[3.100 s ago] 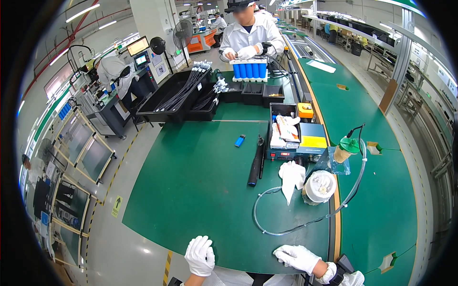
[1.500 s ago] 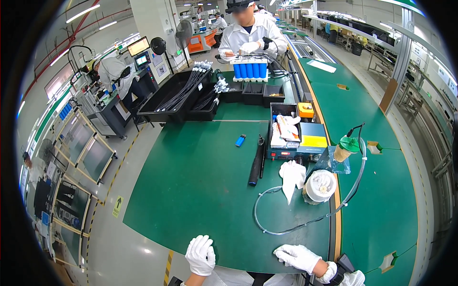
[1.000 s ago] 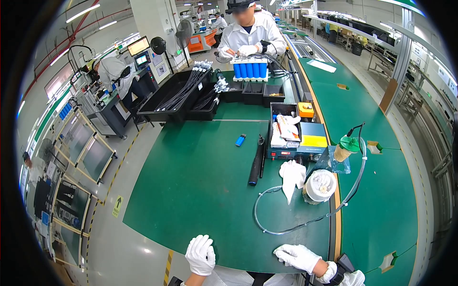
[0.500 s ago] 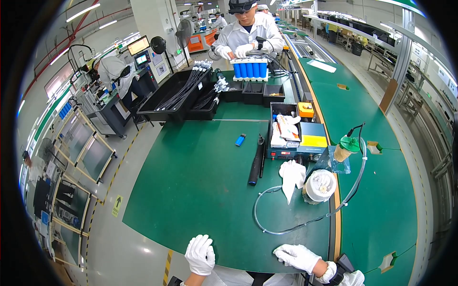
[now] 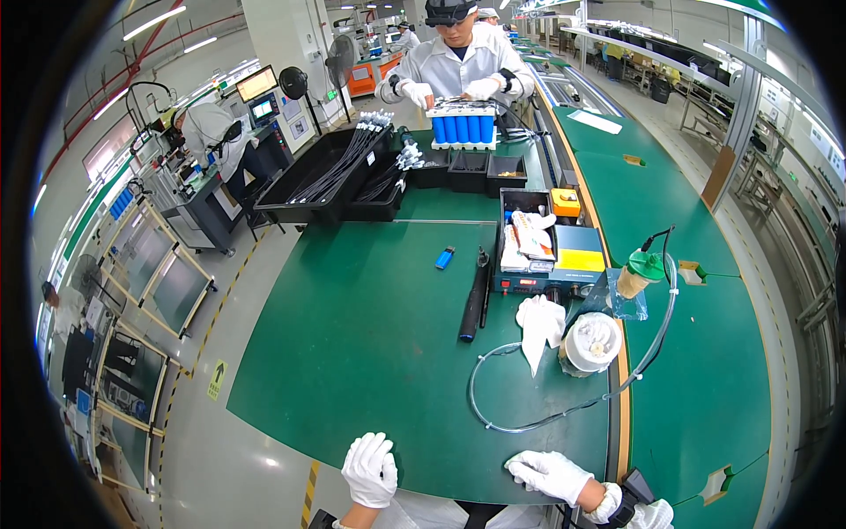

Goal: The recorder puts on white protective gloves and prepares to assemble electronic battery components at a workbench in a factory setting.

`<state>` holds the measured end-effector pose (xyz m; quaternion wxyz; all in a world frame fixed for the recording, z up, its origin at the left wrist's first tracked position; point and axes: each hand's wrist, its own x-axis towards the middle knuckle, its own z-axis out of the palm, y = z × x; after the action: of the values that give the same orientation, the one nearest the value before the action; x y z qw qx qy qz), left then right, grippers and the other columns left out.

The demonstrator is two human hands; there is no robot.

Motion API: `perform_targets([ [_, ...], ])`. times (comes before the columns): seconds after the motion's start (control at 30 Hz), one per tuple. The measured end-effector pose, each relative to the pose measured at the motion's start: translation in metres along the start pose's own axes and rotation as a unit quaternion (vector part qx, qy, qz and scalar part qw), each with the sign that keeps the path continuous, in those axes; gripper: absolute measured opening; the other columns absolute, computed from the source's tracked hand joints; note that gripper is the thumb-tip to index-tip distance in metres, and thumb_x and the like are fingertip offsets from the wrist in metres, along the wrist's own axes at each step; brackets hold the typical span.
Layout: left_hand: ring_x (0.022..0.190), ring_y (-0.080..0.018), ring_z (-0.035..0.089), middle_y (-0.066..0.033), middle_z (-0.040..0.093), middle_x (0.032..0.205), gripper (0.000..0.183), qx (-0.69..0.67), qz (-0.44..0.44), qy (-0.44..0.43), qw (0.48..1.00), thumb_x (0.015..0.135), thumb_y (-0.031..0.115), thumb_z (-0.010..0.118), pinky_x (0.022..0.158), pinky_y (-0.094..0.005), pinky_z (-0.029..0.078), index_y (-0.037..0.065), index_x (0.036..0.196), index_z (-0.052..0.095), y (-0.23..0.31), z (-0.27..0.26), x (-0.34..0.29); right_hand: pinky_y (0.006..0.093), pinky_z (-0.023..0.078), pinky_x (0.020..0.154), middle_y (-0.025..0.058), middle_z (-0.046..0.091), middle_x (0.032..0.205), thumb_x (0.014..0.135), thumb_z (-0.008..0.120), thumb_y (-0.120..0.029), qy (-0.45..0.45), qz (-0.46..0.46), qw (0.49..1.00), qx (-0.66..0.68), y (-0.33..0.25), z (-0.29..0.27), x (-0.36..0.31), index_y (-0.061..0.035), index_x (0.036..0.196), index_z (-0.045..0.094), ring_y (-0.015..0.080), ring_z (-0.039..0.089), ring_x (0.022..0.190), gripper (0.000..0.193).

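My left hand (image 5: pixel 370 471), in a white glove, rests at the near edge of the green table (image 5: pixel 370 353). Its fingers are slightly bent, and nothing shows in it. Farther right along the same edge lies my right hand (image 5: pixel 548 476), also gloved, palm down with loosely stretched fingers and no object visible. Beyond it sit a clear tube (image 5: pixel 538 430) in a loop, a crumpled white glove (image 5: pixel 539 328) and a white round tub (image 5: pixel 590 344). A black pen-shaped power tool (image 5: pixel 476 298) and a small blue object (image 5: pixel 444 257) lie mid-table, touched by neither hand.
Black trays (image 5: pixel 326 181) with cable bundles stand at the far left. Opposite me, a co-worker (image 5: pixel 458 62) handles a block of blue cylindrical cells (image 5: pixel 463 128). On the right are a blue control box (image 5: pixel 577 256), a green-capped bottle (image 5: pixel 641 269) and a wooden edge strip (image 5: pixel 624 414).
The co-worker's hands have moved farther apart over the block of blue cells, and their arms have spread. My own hands stay where they were.
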<state>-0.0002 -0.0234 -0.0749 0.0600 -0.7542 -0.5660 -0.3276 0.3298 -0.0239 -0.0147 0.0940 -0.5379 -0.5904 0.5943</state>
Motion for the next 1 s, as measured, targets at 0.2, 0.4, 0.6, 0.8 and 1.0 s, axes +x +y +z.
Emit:
perform_targets([
  [0.2, 0.096, -0.0344, 0.061, -0.0124, 0.067, 0.103, 0.018, 0.000, 0.001, 0.000, 1.000, 0.079, 0.013, 0.059, 0.087, -0.0444, 0.048, 0.004, 0.092, 0.067, -0.0001, 0.0003, 0.0000, 0.0319, 0.052, 0.070, 0.0086, 0.065, 0.083, 0.099, 0.046, -0.041, 0.000, -0.002, 1.000, 0.009, -0.0018, -0.0008, -0.0009, -0.0038, 0.109, 0.061, 0.0192, 0.064, 0.070, 0.041],
  [0.4, 0.098, -0.0339, 0.062, -0.0121, 0.067, 0.103, 0.018, 0.001, -0.003, 0.000, 1.000, 0.079, 0.013, 0.059, 0.089, -0.0452, 0.048, 0.004, 0.092, 0.067, -0.0009, 0.0020, -0.0018, 0.0321, 0.052, 0.070, 0.0084, 0.065, 0.083, 0.099, 0.046, -0.040, -0.002, -0.003, 1.000, 0.003, -0.0005, -0.0007, 0.0001, -0.0042, 0.108, 0.061, 0.0193, 0.064, 0.070, 0.040],
  [0.6, 0.098, -0.0341, 0.062, -0.0122, 0.067, 0.103, 0.018, 0.002, -0.001, 0.000, 1.000, 0.079, 0.013, 0.060, 0.089, -0.0453, 0.048, 0.004, 0.092, 0.067, -0.0018, 0.0021, -0.0014, 0.0323, 0.052, 0.071, 0.0085, 0.065, 0.083, 0.099, 0.046, -0.041, -0.001, 0.000, 1.000, 0.001, -0.0009, -0.0005, 0.0006, -0.0040, 0.108, 0.062, 0.0194, 0.065, 0.070, 0.041],
  [0.8, 0.097, -0.0346, 0.061, -0.0123, 0.067, 0.103, 0.018, -0.001, -0.002, 0.000, 1.000, 0.078, 0.013, 0.059, 0.088, -0.0451, 0.048, 0.004, 0.092, 0.066, -0.0009, 0.0003, -0.0007, 0.0320, 0.052, 0.071, 0.0087, 0.065, 0.083, 0.099, 0.046, -0.041, -0.004, 0.010, 1.000, -0.001, -0.0022, 0.0000, 0.0010, -0.0040, 0.109, 0.062, 0.0192, 0.065, 0.070, 0.041],
  [1.0, 0.097, -0.0346, 0.062, -0.0124, 0.067, 0.102, 0.018, -0.001, 0.001, 0.004, 1.000, 0.078, 0.012, 0.060, 0.087, -0.0450, 0.048, 0.004, 0.092, 0.067, -0.0012, 0.0017, -0.0004, 0.0319, 0.051, 0.070, 0.0084, 0.065, 0.082, 0.099, 0.046, -0.041, -0.001, 0.002, 1.000, 0.003, -0.0018, -0.0002, 0.0005, -0.0040, 0.108, 0.062, 0.0189, 0.064, 0.070, 0.041],
])
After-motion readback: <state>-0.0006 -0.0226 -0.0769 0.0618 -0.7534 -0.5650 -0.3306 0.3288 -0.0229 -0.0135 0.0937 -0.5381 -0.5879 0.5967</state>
